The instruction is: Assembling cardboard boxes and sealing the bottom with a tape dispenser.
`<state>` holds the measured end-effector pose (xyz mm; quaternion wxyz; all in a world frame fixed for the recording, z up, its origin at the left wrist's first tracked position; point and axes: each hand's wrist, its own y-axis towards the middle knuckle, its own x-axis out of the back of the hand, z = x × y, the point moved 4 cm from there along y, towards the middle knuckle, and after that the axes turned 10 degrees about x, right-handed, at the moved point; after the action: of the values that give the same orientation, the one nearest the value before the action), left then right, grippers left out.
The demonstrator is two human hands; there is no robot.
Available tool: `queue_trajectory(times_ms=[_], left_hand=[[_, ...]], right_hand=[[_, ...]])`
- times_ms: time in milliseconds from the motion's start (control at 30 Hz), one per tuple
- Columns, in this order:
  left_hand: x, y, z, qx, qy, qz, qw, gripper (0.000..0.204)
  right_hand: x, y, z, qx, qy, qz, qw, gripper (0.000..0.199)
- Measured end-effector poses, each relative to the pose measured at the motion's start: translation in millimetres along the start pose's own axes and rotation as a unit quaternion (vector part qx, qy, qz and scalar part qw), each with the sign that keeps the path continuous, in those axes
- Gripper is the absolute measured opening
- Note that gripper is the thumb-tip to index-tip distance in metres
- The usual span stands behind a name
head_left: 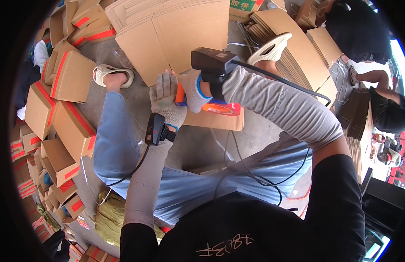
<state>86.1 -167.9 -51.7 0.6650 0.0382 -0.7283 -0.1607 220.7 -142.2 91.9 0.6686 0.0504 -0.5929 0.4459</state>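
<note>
My left hand (165, 97), in a grey knit glove, lies with its fingers stretched out, and its fingertips reach the lower edge of the flat cardboard stack (176, 37) in front of me. Beside it, my right hand (195, 92), gloved as well, is closed around a tape dispenser with orange and blue parts. A roll of red-orange tape (223, 108) sticks out under the right wrist. Below both hands a brown cardboard piece (224, 121) shows partly; the hands and tape hide the rest of it.
Open cartons with red tape (73, 76) crowd the left side. Flattened cardboard (287, 48) leans in a pile at the right. Black cables (250, 170) from the wrist boxes hang over my lap. Another person (359, 30) bends at the upper right.
</note>
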Motion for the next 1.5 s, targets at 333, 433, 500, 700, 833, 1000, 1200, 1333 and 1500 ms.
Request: queue_trajectory(times_ms=[333,433,500,700,833,1000,1200,1333,1500], left_hand=[[12,10,-2,-0.016,0.001,0.033,0.999,0.062],[11,11,6,-0.015,-0.043,0.054,0.998,0.063],[18,16,10,0.003,-0.045,0.066,0.997,0.063],[48,16,5,0.106,-0.236,0.028,0.966,0.086],[30,1,3,0.128,-0.284,0.004,0.950,0.094],[34,-4,42,0.218,-0.419,0.076,0.878,0.093],[50,-38,80,0.245,-0.521,0.255,0.777,0.084],[170,16,165,0.174,-0.453,0.180,0.855,0.083],[369,51,332,0.226,-0.112,-0.567,0.784,0.047]], right_hand=[[-227,-190,-125,-0.256,0.059,-0.005,0.965,0.062],[-265,-157,-137,-0.264,0.115,0.047,0.956,0.058],[-265,-110,-141,-0.257,0.128,0.046,0.957,0.057],[-264,-28,-166,-0.228,0.099,-0.025,0.968,0.054],[-309,-49,-181,-0.269,0.151,-0.048,0.950,0.052],[-318,-93,-178,-0.382,0.315,-0.168,0.852,0.050],[-274,-94,-94,-0.319,0.336,-0.438,0.770,0.065],[-162,-26,-39,-0.170,0.453,-0.591,0.645,0.074],[125,70,112,-0.016,0.302,-0.560,0.771,0.068]])
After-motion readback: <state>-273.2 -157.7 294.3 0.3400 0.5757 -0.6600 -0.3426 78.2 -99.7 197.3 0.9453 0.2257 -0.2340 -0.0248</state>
